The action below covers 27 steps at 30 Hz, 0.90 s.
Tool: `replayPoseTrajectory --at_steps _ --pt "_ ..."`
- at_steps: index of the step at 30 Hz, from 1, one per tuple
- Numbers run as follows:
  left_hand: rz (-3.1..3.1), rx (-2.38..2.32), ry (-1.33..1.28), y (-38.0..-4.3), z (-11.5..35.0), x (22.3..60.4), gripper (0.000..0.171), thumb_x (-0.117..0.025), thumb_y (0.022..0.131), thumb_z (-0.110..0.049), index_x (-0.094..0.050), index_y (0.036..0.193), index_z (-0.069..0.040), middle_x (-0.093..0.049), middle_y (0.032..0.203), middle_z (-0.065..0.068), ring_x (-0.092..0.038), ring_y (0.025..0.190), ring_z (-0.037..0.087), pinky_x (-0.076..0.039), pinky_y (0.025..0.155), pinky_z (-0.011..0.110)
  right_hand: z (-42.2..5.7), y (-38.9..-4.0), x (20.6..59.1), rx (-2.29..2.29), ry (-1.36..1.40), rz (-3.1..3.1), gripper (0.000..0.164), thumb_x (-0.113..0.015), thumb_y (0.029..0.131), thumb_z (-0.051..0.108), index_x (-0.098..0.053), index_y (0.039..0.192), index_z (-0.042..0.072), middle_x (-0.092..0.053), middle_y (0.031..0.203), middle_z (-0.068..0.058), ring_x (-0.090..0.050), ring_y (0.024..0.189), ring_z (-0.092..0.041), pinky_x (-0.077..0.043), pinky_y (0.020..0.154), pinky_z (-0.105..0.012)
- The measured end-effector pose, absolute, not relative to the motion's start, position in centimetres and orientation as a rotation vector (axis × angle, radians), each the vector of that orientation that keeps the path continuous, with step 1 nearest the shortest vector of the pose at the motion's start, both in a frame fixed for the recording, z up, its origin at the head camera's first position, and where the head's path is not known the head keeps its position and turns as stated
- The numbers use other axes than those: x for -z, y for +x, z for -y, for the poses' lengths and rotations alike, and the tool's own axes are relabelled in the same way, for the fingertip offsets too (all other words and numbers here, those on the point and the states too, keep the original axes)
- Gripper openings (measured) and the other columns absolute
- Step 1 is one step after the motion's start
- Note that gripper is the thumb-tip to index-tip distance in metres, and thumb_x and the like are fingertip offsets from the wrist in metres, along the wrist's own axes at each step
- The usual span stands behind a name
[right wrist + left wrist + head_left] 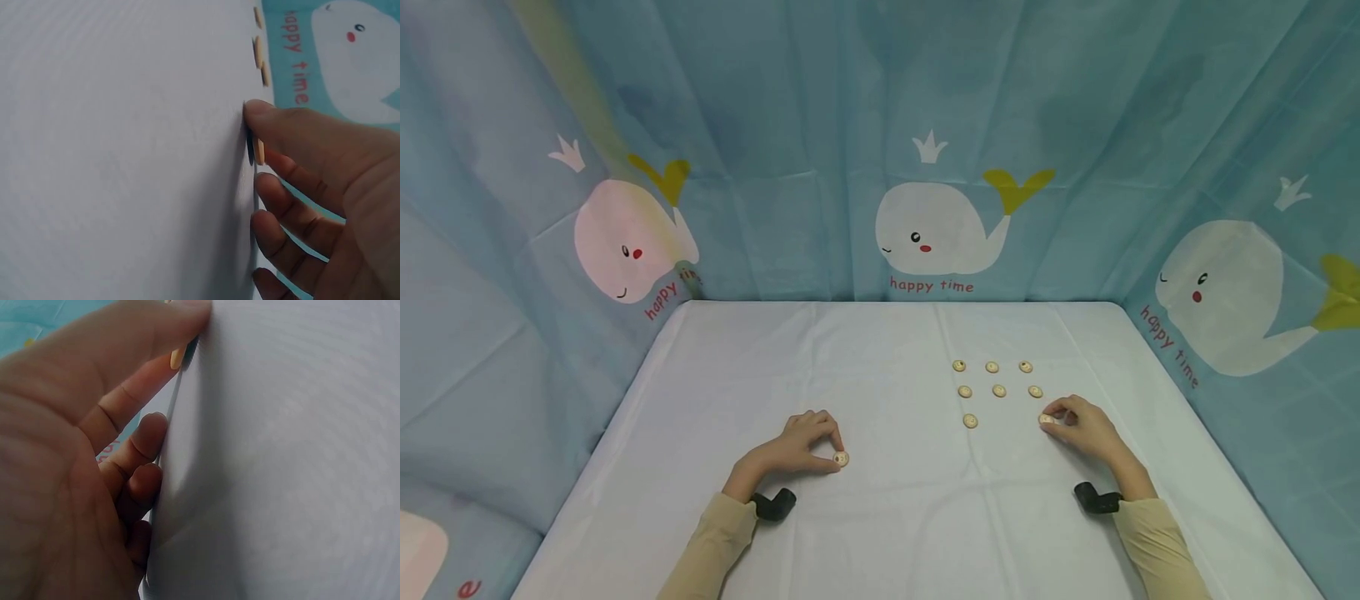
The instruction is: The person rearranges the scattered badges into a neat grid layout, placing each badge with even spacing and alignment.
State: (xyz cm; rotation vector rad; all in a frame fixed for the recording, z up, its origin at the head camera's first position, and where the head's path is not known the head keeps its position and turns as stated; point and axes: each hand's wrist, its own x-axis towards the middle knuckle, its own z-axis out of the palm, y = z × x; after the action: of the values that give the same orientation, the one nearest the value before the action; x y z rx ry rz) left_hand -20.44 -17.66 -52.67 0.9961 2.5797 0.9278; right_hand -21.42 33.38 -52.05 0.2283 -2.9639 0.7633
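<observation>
Left of the table's middle, my left hand (805, 443) pinches a small round wooden disc (841, 459) between thumb and forefinger. In the left wrist view the thumb hides most of this disc (177, 358), which is close to the cloth. On the right, my right hand (1084, 428) pinches another wooden disc (1046, 420) by its edges. That disc (260, 152) is seen edge-on at the cloth in the right wrist view. Dark marks show on the discs' pale faces, too small to read.
Several similar discs lie beyond the right hand: a back row (992, 367), a row in front of it (998, 391), and a single disc (970, 422) nearer me. White cloth covers the table (895, 533). A blue whale-print curtain (820, 233) surrounds its back and sides.
</observation>
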Motion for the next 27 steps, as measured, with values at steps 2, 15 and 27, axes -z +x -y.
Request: replayPoseTrajectory --at_steps 2,15,27 --pt "-2.578 -0.930 0.994 -20.4 17.6 52.5 0.020 -0.071 0.079 -0.038 -0.061 0.092 -0.027 -0.049 0.099 -0.010 -0.040 0.091 0.011 -0.023 0.089 0.049 -33.6 -21.4 52.1 -0.815 0.233 2.972 0.029 -0.075 0.077 0.029 -0.066 0.097 0.011 -0.058 0.087 -0.001 -0.046 0.075 -0.014 -0.037 0.063 -0.029" --pt "-2.629 -0.910 1.003 -20.7 17.1 52.5 0.020 -0.071 0.079 -0.039 -0.062 0.092 -0.028 -0.054 0.094 -0.012 -0.042 0.086 0.009 -0.028 0.083 0.039 -34.8 -21.6 52.8 -0.978 0.303 2.925 0.027 -0.075 0.077 0.024 -0.065 0.098 0.010 -0.058 0.088 -0.002 -0.044 0.075 -0.008 -0.039 0.065 -0.026" --pt "-2.602 -0.980 0.953 -21.4 14.3 51.9 0.024 -0.073 0.078 -0.036 -0.060 0.093 -0.025 -0.056 0.086 -0.005 -0.046 0.084 0.012 -0.031 0.079 0.033 -35.0 -21.9 53.2 -1.029 0.281 2.964 0.031 -0.074 0.078 0.028 -0.064 0.101 0.009 -0.055 0.090 -0.003 -0.044 0.077 -0.013 -0.037 0.067 -0.026"
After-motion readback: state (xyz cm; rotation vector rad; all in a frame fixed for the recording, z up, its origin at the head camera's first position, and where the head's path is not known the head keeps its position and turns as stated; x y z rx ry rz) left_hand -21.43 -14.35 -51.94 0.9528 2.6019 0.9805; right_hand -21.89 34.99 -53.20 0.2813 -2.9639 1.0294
